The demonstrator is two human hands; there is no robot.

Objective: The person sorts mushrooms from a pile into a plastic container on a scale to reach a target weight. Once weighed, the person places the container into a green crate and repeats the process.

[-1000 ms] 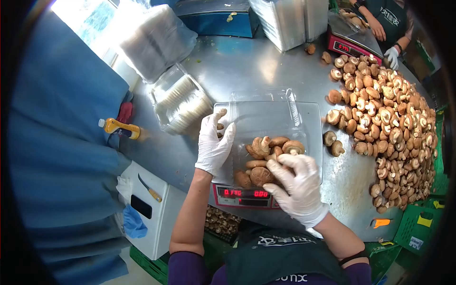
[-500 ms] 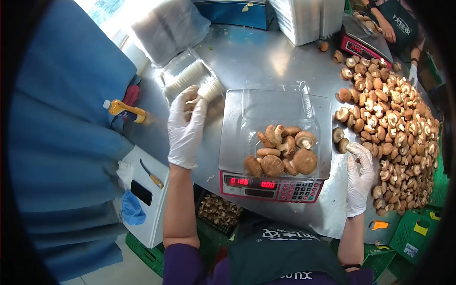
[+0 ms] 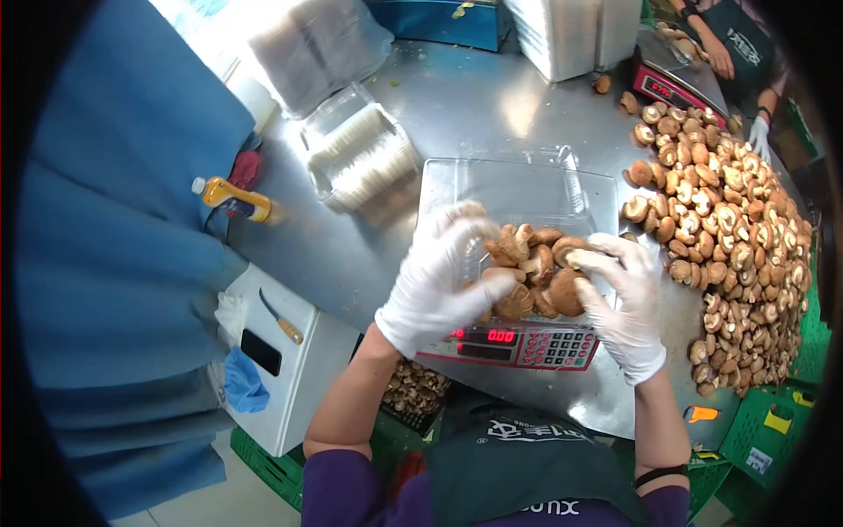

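On the scale [image 3: 553,347] stands an open clear plastic box [image 3: 518,186] with several brown mushrooms [image 3: 515,305] in its near half. My left hand [image 3: 443,272], white-gloved and smeared by motion, reaches over the box's left side, thumb and fingers apart around the mushrooms there. A brownish patch, perhaps a mushroom, shows at its upper fingertips; I cannot tell whether the hand grips it. From the right, my gloved right hand [image 3: 622,294] lays spread fingertips against a stem-up mushroom [image 3: 569,249] and the large cap below it. Part of the scale's display is hidden behind my left hand.
A big mushroom heap [image 3: 733,237] covers the right side. Clear lids or trays [image 3: 364,158] lie left of the scale, near an orange bottle [image 3: 235,202]. A curved knife [image 3: 279,316] and phone [image 3: 261,352] lie on a white surface. Another person's arm [image 3: 711,44] is beside a second scale [image 3: 660,94].
My left hand has moved right from the clear tray stack, where it held mushrooms, to the box. My right hand has come left from the heap's edge onto the mushrooms in the box.
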